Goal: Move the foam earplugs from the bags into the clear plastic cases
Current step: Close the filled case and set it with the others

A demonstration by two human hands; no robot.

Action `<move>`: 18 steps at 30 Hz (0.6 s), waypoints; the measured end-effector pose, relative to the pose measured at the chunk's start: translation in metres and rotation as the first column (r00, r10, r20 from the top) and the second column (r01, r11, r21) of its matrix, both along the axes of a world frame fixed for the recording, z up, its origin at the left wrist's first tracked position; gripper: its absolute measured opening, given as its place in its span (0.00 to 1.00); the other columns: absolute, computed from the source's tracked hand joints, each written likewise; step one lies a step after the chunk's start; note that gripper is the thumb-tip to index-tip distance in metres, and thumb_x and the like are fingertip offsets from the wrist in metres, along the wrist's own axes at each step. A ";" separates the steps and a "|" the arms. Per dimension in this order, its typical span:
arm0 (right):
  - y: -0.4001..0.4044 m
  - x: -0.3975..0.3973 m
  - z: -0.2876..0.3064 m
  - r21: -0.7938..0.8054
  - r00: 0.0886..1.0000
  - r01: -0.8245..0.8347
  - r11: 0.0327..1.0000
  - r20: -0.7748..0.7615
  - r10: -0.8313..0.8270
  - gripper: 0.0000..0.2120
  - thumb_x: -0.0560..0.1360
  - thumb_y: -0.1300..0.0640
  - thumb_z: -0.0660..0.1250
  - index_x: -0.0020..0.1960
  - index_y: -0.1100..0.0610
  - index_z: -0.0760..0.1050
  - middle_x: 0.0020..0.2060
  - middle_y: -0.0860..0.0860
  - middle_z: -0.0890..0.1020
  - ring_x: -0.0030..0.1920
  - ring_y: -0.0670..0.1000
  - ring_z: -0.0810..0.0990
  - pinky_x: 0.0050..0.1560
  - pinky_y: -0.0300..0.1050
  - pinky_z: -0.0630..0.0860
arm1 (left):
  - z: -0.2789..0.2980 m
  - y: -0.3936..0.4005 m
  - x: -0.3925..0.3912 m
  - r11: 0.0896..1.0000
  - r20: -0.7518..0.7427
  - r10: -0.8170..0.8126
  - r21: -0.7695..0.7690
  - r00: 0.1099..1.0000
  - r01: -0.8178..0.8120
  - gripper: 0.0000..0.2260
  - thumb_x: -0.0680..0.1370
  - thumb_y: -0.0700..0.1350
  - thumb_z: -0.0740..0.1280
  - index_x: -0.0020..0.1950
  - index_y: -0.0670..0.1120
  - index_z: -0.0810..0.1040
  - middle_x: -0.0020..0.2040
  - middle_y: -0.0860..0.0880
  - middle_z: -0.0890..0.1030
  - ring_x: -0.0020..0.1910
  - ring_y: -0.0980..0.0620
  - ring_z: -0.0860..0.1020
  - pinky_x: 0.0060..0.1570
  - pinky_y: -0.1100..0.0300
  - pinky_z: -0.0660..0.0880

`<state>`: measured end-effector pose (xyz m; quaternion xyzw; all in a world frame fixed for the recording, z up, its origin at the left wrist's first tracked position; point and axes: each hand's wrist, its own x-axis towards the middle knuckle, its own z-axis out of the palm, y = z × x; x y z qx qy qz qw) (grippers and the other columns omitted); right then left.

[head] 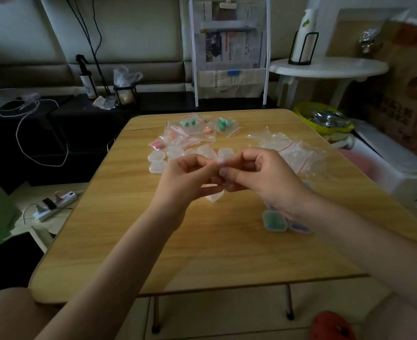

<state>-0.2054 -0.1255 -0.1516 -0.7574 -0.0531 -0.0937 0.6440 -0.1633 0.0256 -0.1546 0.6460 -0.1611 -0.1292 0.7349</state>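
My left hand and my right hand meet above the middle of the wooden table, both pinching one clear plastic case held between them. Whether it holds earplugs is hidden by my fingers. Several empty clear cases lie in a cluster just beyond my hands. Behind them is a pile of small zip bags with green, orange and pink foam earplugs. A filled case with green earplugs sits under my right wrist, beside another with purple ones.
A heap of empty zip bags lies at the table's right. A white round side table and a yellow bin stand beyond the right edge. A power strip lies on the floor at left.
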 end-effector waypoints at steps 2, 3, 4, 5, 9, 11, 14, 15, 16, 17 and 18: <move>-0.002 0.001 0.000 0.095 0.999 -0.013 0.995 -0.050 0.018 0.06 0.73 0.63 0.69 0.49 0.65 0.79 0.40 0.57 0.85 0.42 0.53 0.85 0.43 0.44 0.81 | 0.000 0.001 0.002 1.000 0.039 -0.015 0.009 0.999 0.015 0.09 0.73 0.44 0.69 0.42 0.38 0.77 0.36 0.44 0.82 0.38 0.49 0.82 0.37 0.61 0.79; -0.002 0.001 0.000 0.114 0.998 -0.011 0.993 -0.060 0.018 0.06 0.74 0.63 0.69 0.49 0.65 0.79 0.40 0.58 0.85 0.42 0.54 0.85 0.44 0.45 0.81 | 0.000 0.000 0.001 1.000 0.059 -0.020 0.016 0.998 0.019 0.09 0.73 0.45 0.68 0.44 0.38 0.77 0.36 0.45 0.82 0.37 0.50 0.82 0.37 0.62 0.78; -0.002 0.001 0.000 0.116 0.998 -0.008 0.993 -0.058 0.015 0.05 0.75 0.63 0.68 0.48 0.65 0.78 0.39 0.57 0.85 0.41 0.53 0.84 0.44 0.46 0.81 | 0.000 -0.001 0.001 0.999 0.090 -0.020 0.034 0.996 0.017 0.09 0.75 0.44 0.67 0.44 0.38 0.77 0.34 0.47 0.82 0.36 0.52 0.81 0.36 0.63 0.77; -0.001 0.001 0.000 0.097 0.999 -0.004 0.995 -0.046 0.009 0.04 0.76 0.63 0.67 0.47 0.63 0.78 0.38 0.56 0.84 0.40 0.53 0.84 0.44 0.46 0.81 | -0.001 -0.003 0.000 0.998 0.129 -0.016 0.065 0.991 0.008 0.08 0.77 0.44 0.66 0.44 0.39 0.77 0.33 0.50 0.81 0.34 0.54 0.80 0.35 0.64 0.77; 0.007 -0.003 -0.004 -0.238 0.992 0.029 0.971 0.125 0.001 0.06 0.80 0.61 0.60 0.45 0.60 0.71 0.35 0.53 0.80 0.37 0.51 0.81 0.41 0.46 0.80 | -0.011 -0.013 -0.008 0.949 0.438 0.067 0.249 0.897 -0.192 0.12 0.81 0.44 0.59 0.41 0.41 0.74 0.30 0.53 0.76 0.29 0.60 0.73 0.30 0.66 0.71; 0.010 -0.004 -0.007 -0.397 0.980 0.057 0.916 0.197 0.025 0.08 0.81 0.60 0.57 0.44 0.60 0.67 0.32 0.53 0.76 0.33 0.52 0.76 0.36 0.48 0.75 | -0.016 -0.016 -0.012 0.899 0.631 0.073 0.293 0.772 -0.325 0.13 0.82 0.43 0.57 0.38 0.42 0.71 0.30 0.53 0.72 0.28 0.59 0.70 0.28 0.69 0.65; 0.009 -0.004 -0.008 -0.520 0.963 0.133 0.844 0.270 0.014 0.12 0.81 0.59 0.55 0.39 0.55 0.64 0.29 0.49 0.70 0.29 0.46 0.68 0.30 0.43 0.64 | -0.023 -0.020 -0.014 0.880 0.739 0.052 0.284 0.672 -0.380 0.13 0.82 0.43 0.55 0.38 0.45 0.68 0.30 0.54 0.69 0.28 0.57 0.68 0.28 0.66 0.63; 0.010 -0.004 -0.009 -0.559 0.951 0.184 0.809 0.309 -0.004 0.12 0.81 0.59 0.55 0.38 0.52 0.63 0.28 0.46 0.69 0.28 0.45 0.67 0.29 0.41 0.62 | -0.024 -0.020 -0.014 0.876 0.753 0.040 0.290 0.656 -0.386 0.12 0.82 0.44 0.54 0.38 0.45 0.67 0.30 0.54 0.69 0.28 0.57 0.67 0.29 0.64 0.64; 0.011 -0.005 -0.010 -0.588 0.937 0.241 0.772 0.349 -0.026 0.12 0.80 0.58 0.55 0.38 0.50 0.61 0.27 0.44 0.67 0.27 0.45 0.66 0.28 0.41 0.60 | -0.024 -0.021 -0.014 0.870 0.765 0.026 0.301 0.644 -0.392 0.12 0.81 0.45 0.53 0.38 0.45 0.67 0.31 0.54 0.69 0.28 0.57 0.67 0.29 0.63 0.64; 0.013 -0.006 -0.011 -0.605 0.922 0.292 0.741 0.383 -0.051 0.12 0.79 0.57 0.55 0.38 0.50 0.60 0.27 0.44 0.67 0.27 0.44 0.65 0.27 0.42 0.59 | -0.025 -0.021 -0.013 0.864 0.772 0.012 0.312 0.635 -0.396 0.12 0.80 0.45 0.53 0.38 0.46 0.67 0.31 0.54 0.69 0.29 0.57 0.67 0.29 0.62 0.64; 0.014 -0.007 -0.012 -0.609 0.910 0.334 0.720 0.406 -0.079 0.11 0.79 0.57 0.55 0.38 0.50 0.60 0.26 0.44 0.66 0.26 0.44 0.65 0.27 0.42 0.59 | -0.025 -0.021 -0.012 0.857 0.776 0.004 0.323 0.630 -0.403 0.11 0.80 0.45 0.53 0.38 0.46 0.66 0.31 0.54 0.68 0.29 0.57 0.66 0.29 0.62 0.63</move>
